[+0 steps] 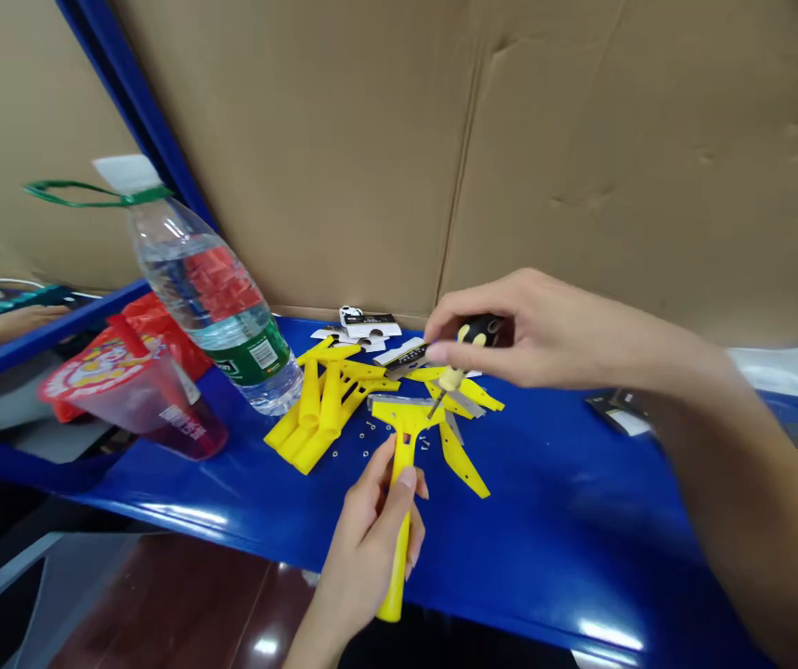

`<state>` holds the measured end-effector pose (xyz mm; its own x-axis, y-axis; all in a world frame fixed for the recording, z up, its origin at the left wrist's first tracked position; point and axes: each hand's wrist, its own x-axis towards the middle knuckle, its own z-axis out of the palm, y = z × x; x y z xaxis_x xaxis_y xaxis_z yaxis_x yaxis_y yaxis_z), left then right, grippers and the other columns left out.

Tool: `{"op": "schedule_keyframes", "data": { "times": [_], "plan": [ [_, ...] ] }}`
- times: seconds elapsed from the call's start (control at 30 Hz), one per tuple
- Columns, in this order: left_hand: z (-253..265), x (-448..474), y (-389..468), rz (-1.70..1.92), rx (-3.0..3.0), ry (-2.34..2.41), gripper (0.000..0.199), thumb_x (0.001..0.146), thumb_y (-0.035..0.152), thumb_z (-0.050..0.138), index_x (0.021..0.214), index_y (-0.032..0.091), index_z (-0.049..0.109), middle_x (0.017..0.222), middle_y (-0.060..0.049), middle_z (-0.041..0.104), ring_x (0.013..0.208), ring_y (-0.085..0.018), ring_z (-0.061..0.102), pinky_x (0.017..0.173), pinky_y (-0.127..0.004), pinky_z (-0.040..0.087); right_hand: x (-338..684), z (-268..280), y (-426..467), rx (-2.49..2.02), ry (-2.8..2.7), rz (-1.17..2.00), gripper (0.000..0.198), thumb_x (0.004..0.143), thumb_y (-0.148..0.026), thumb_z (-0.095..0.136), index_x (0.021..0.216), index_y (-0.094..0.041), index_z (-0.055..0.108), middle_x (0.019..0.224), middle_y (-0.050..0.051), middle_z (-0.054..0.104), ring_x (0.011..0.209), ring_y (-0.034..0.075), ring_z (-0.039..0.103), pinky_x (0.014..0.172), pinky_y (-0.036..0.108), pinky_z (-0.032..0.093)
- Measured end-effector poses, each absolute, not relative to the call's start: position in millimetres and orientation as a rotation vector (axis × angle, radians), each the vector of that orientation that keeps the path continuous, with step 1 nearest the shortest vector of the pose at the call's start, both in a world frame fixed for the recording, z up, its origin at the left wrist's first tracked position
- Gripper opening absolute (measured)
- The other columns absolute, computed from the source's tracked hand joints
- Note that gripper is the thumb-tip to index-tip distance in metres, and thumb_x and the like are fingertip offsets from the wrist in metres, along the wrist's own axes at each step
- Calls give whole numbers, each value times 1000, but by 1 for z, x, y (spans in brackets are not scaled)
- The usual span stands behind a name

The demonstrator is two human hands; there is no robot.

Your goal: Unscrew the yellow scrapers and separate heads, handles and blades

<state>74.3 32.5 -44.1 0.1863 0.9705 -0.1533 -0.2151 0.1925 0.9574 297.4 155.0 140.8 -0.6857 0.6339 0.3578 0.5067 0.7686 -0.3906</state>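
Barcode (263, 353) on bottle (231, 321), wording illegible. White characters (185, 423) on cup (148, 413) unreadable.

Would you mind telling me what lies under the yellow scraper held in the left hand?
To both sides of the yellow scraper, small loose parts lie on the blue table. What is directly beneath cannot be seen, because the scraper and left hand cover it.

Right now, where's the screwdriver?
Head view, just right of center: the screwdriver is in the right hand, its tip at the head of the yellow scraper held in the left hand.
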Motion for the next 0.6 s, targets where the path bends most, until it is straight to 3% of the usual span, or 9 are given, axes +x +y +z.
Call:
{"op": "schedule_keyframes", "data": {
  "times": [0.07, 0.2, 0.37, 0.5, 0.6],
  "plan": [
    [-44, 73, 31, 1034, 979, 983, 57, 102, 67, 73, 148, 33, 69, 102, -7, 71, 44, -9, 50, 39, -27, 40, 299, 144, 155, -898, -2465, 337, 21, 105, -40, 70, 120, -31, 83, 99, 2, 81, 80, 21, 74, 72, 37, 58],
    [-33, 74, 27, 1015, 883, 1033, 62, 107, 61, 71, 160, 29, 62, 104, -7, 72, 48, -7, 52, 44, -24, 44, 304, 151, 155, -972, -2562, 463, 41, 98, -36, 76, 139, -29, 75, 118, 5, 82, 96, 25, 77, 79, 36, 59],
    [-19, 78, 23, 1038, 841, 1088, 60, 108, 57, 73, 158, 25, 64, 102, -7, 72, 50, -4, 51, 47, -20, 42, 309, 158, 155, -1155, -2550, 393, 27, 104, -39, 68, 125, -25, 79, 112, 6, 83, 92, 24, 74, 81, 35, 50],
    [-20, 83, 26, 1115, 877, 1126, 55, 107, 53, 74, 153, 23, 66, 104, -7, 72, 47, -4, 51, 42, -20, 38, 316, 158, 155, -988, -2625, 476, 29, 100, -31, 71, 128, -26, 75, 117, 5, 82, 95, 24, 72, 81, 34, 48],
    [-19, 88, 29, 1173, 925, 1111, 51, 105, 51, 78, 143, 18, 69, 102, -6, 72, 45, -4, 52, 41, -21, 40, 321, 154, 155, -945, -2617, 437, 26, 101, -36, 72, 124, -24, 74, 114, 8, 80, 100, 27, 70, 83, 35, 47]
  ]
}}
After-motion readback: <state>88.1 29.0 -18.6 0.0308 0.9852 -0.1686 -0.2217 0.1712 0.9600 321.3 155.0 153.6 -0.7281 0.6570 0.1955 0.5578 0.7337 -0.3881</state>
